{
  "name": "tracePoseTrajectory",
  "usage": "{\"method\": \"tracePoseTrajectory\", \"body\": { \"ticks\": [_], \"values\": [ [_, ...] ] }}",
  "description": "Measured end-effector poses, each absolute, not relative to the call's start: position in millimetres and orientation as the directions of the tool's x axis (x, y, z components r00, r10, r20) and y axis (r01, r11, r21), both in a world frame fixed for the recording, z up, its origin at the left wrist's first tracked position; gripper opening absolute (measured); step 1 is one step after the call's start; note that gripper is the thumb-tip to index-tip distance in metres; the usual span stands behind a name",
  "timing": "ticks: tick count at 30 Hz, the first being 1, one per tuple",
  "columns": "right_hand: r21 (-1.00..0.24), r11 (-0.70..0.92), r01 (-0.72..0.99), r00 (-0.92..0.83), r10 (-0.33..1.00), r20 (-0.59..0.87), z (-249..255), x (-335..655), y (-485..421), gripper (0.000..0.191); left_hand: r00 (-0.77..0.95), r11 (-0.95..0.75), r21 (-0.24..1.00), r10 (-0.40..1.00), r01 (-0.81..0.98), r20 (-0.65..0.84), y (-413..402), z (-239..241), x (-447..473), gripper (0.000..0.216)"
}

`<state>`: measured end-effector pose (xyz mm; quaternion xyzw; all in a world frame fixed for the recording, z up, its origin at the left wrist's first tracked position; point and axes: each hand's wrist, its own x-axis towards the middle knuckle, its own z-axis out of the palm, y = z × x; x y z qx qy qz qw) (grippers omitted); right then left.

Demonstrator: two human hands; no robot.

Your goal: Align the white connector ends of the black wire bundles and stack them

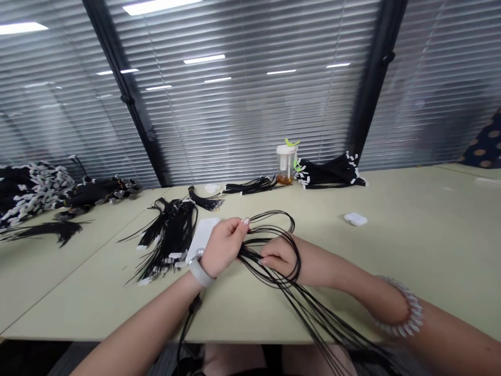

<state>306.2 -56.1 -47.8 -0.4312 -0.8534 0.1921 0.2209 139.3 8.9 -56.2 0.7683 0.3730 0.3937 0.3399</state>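
Note:
A bundle of thin black cables [313, 309] is looped above the table in front of me. Its long ends run down to the right over the table's front edge. My left hand [225, 243] is closed on the bundle at the left side of the loops, thumb on top. Inside the loop sits my right hand [278, 256], its fingers curled and its thumb pressed against the cables, which pass around the wrist. Behind my left wrist lies a white flat object [202, 237], partly hidden by that hand.
Black cable bundles with white ends [172, 235] lie left of my hands. A larger heap [35, 193] fills the far left. At the back stand a cup with a straw [285, 164] and another cable bundle [331, 171]. A small white case [355, 219] lies at right.

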Motion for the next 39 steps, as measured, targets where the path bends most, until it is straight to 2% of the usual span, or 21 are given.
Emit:
{"method": "tracePoseTrajectory", "body": {
  "ticks": [2, 6, 11, 18, 25, 28, 31, 34, 36, 37, 38, 39],
  "values": [
    [-0.512, 0.555, 0.656, -0.523, 0.823, 0.221, -45, 307, -58, 0.028, 0.421, -0.517, 0.790, 0.829, 0.329, 0.367, 8, -58, 140, 0.043],
    [-0.506, 0.515, 0.692, -0.431, 0.857, 0.283, -47, 303, -57, 0.021, 0.395, -0.467, 0.832, 0.854, 0.299, 0.337, 4, -65, 145, 0.044],
    [-0.427, 0.602, 0.675, -0.484, 0.798, 0.359, -54, 295, -54, 0.023, 0.394, -0.426, 0.862, 0.868, 0.277, 0.302, 2, -67, 148, 0.045],
    [-0.377, 0.583, 0.720, -0.461, 0.807, 0.369, -54, 292, -54, 0.019, 0.402, -0.412, 0.873, 0.869, 0.262, 0.289, 1, -67, 149, 0.044],
    [-0.400, 0.594, 0.698, -0.468, 0.801, 0.373, -54, 290, -53, 0.018, 0.407, -0.391, 0.898, 0.867, 0.201, 0.287, 2, -70, 149, 0.044],
    [-0.377, 0.528, 0.761, -0.424, 0.845, 0.325, -51, 291, -56, 0.012, 0.412, -0.374, 0.907, 0.870, 0.195, 0.270, 3, -73, 149, 0.044],
    [-0.318, 0.448, 0.836, -0.371, 0.887, 0.274, -39, 302, -63, 0.011, 0.393, -0.340, 0.918, 0.888, 0.206, 0.240, 4, -75, 148, 0.045],
    [-0.228, 0.384, 0.895, -0.317, 0.905, 0.283, -22, 325, -67, 0.013, 0.334, -0.312, 0.931, 0.912, 0.188, 0.238, 8, -77, 147, 0.046],
    [-0.116, 0.231, 0.966, -0.184, 0.928, 0.323, -13, 343, -65, 0.016, 0.298, -0.280, 0.943, 0.929, 0.178, 0.219, 11, -78, 147, 0.047],
    [-0.097, 0.141, 0.985, -0.098, 0.930, 0.355, -9, 351, -63, 0.017, 0.284, -0.257, 0.949, 0.938, 0.181, 0.200, 12, -79, 147, 0.047],
    [-0.125, 0.069, 0.990, -0.014, 0.919, 0.395, -7, 357, -61, 0.017, 0.275, -0.238, 0.953, 0.944, 0.186, 0.182, 13, -79, 147, 0.047],
    [-0.210, 0.042, 0.977, 0.056, 0.897, 0.438, -5, 362, -58, 0.016, 0.272, -0.225, 0.956, 0.947, 0.189, 0.170, 13, -80, 148, 0.048]
  ]
}}
